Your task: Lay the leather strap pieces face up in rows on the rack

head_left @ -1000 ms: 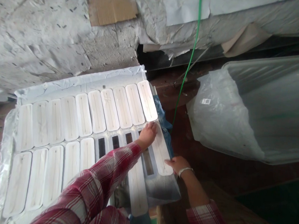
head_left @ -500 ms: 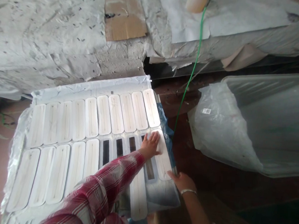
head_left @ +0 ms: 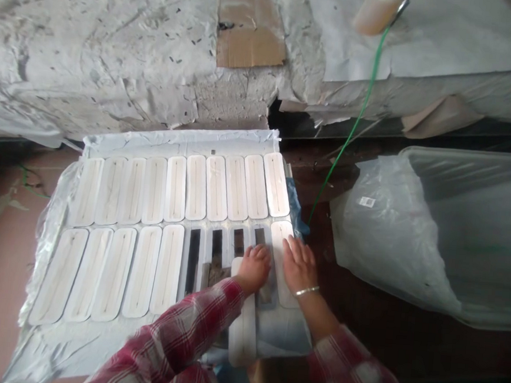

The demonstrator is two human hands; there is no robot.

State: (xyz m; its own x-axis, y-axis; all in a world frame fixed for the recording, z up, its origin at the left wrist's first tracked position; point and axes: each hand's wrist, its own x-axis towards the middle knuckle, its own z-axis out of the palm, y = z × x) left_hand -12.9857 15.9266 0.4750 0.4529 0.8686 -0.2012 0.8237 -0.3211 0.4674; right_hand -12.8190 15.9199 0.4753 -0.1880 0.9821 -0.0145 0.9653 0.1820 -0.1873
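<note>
A flat board (head_left: 88, 346) covered in wrinkled white sheeting bears two rows of white rounded oblong pads, each with a thin line down its middle. My right hand (head_left: 300, 269) lies with fingers stretched out on the rightmost pad (head_left: 283, 241) of the near row. Curled fingers of my left hand (head_left: 255, 268) close over the upper end of a loose white pad (head_left: 242, 326), which overhangs the board's near edge; the exact grip is hidden. Between the pads in the near row, several grey frames with dark slots (head_left: 193, 257) show, partly covered by my left sleeve.
Behind the board stands a bench (head_left: 135, 87) covered in stained paper, with a cardboard piece (head_left: 252, 43) and a container of tan liquid (head_left: 376, 12). A green cord (head_left: 353, 125) hangs from it. Right of the board is a large plastic-lined bin (head_left: 412, 227).
My left hand has drawn back from the rightmost pad to the loose pad, its fingers curling. My right hand has moved from that pad's near corner onto its face. The view has shifted slightly.
</note>
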